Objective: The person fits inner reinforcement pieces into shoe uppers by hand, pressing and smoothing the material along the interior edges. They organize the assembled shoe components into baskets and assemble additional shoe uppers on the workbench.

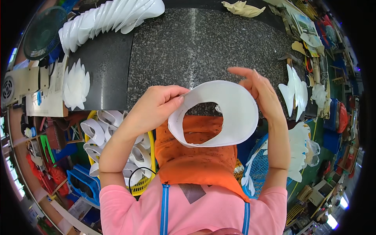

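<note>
A white loop of smooth sheet material, wide on one side with a large opening through it, is held up over my orange apron at the table's near edge. My left hand is closed on the loop's upper left rim, thumb and fingers pinching it. Beside the loop's right side is my right hand, its index finger stretched out to the left and its fingers apart. Some of its fingers are partly hidden, and I cannot tell whether they touch the loop.
The dark speckled stone tabletop bears a fanned row of white curved pieces, white jagged stacks left and right, and a hammer. Below stand a yellow basket of similar white loops and a blue basket.
</note>
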Available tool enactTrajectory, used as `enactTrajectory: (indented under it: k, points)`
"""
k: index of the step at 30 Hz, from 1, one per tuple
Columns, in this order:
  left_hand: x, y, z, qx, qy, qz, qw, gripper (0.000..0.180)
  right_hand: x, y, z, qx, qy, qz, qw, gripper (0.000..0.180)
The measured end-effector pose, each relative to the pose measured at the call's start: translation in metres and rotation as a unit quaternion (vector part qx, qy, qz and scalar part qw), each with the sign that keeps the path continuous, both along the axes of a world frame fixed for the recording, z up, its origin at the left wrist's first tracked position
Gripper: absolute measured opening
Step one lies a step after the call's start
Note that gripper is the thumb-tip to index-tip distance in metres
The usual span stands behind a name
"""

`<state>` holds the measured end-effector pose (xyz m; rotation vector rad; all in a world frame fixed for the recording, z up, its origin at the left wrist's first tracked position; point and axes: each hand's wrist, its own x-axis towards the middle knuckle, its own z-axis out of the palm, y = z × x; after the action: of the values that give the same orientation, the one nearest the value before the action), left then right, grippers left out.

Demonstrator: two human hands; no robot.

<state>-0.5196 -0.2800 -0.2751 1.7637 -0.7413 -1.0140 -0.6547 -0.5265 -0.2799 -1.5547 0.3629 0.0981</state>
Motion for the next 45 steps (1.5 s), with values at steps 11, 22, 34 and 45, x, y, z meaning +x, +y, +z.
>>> enactTrajectory:
  k: [11,22,34,45]
  points:
    - [-0.022,-0.01,-0.003,-0.003,-0.307,0.052,0.95,0.01,-0.008,0.013,0.012,0.013,0.012,0.08,0.997,0.039]
    - [-0.034,-0.002,-0.01,-0.168,-0.616,0.029,0.769,0.018,-0.01,0.022,0.009,-0.024,0.05,-0.131,0.99,0.022]
    - [-0.013,-0.002,-0.045,-0.298,0.418,0.058,0.856,0.046,0.013,0.018,-0.02,-0.045,-0.158,-0.071,0.984,0.04]
    - [-0.024,-0.008,-0.065,-0.501,0.564,0.056,0.654,0.052,0.018,0.018,-0.028,0.309,-0.095,-0.19,0.927,0.031]
